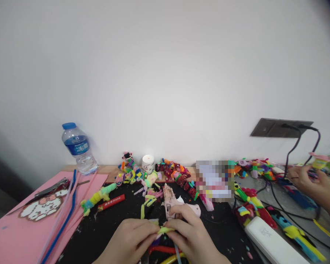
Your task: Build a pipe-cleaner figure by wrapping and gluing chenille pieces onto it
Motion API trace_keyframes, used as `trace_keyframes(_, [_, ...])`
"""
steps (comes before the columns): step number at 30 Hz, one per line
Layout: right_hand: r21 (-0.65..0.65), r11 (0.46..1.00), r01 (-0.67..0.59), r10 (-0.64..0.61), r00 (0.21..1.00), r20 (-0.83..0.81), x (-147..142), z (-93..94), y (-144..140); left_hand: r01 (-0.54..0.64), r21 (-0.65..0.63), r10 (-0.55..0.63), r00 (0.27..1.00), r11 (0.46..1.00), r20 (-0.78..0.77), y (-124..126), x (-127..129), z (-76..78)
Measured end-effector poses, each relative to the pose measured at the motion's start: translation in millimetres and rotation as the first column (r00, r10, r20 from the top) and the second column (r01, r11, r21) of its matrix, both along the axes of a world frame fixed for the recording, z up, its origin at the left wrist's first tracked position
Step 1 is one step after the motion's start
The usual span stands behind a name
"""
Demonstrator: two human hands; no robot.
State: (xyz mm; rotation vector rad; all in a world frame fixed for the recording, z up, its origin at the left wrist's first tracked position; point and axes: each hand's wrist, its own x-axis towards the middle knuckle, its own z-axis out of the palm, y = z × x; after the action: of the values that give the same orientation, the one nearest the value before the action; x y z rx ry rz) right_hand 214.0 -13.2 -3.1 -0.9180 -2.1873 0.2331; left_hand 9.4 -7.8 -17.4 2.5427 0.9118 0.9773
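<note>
My left hand [134, 238] and my right hand [191, 233] meet low in the middle of the view. Their fingertips pinch a short yellow-green fuzzy piece, seemingly pipe cleaner [165, 230], from both sides. Fingers cover much of it, so its full shape is hidden. Just behind my right hand a pale pink glue gun [169, 198] lies with its stained nozzle pointing away. Loose yellow-green strips [151, 200] are scattered behind my left hand. Below the hands, red sticks [162, 249] and a yellow one [173, 259] partly show.
A black mat [99, 234] lies beneath, with pink sheets [11, 227] on the left and a water bottle [79, 150] behind. Fuzzy figures [101, 194] and a white cup [148, 164] stand farther back. On the right are a white box [272, 238], cables [286, 212] and another person's hand [305, 179].
</note>
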Motion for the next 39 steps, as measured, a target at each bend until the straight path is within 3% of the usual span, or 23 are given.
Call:
trace_keyframes(15, [-0.039, 0.999, -0.026, 0.026, 1.000, -0.017, 2.3, -2.5, 0.1, -0.002, 0.028, 0.001, 0.999, 1.000, 0.037, 1.5, -1.0, -5.3])
trace_keyframes(39, [-0.028, 0.999, -0.031, 0.030, 0.999, -0.033, 2.4, -4.1, 1.3, -0.018, 0.117, 0.007, 0.996, 0.993, 0.093, 2.5, 1.5, -1.6])
